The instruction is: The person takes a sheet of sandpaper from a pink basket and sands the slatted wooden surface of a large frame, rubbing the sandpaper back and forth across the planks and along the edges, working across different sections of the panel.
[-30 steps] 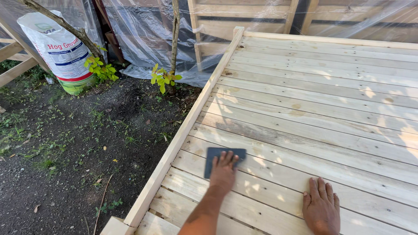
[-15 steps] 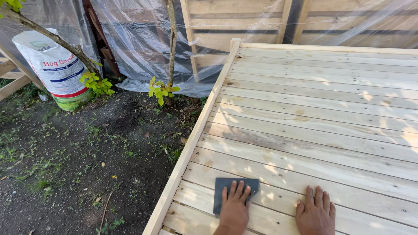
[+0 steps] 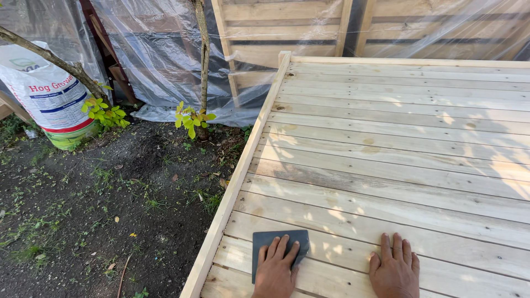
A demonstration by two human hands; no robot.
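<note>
Dark grey square sanding sheet [image 3: 277,246], probably sandpaper, lies flat on pale wooden plank decking [image 3: 397,165] near its left edge.

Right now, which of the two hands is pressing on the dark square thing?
The left hand. Its fingers lie flat on the dark grey sanding sheet near the platform's edge, while the right hand rests on bare wooden boards.

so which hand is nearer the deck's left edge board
Left. The left hand lies on the sanding pad close to the edge board; the right hand rests flat farther right.
</note>
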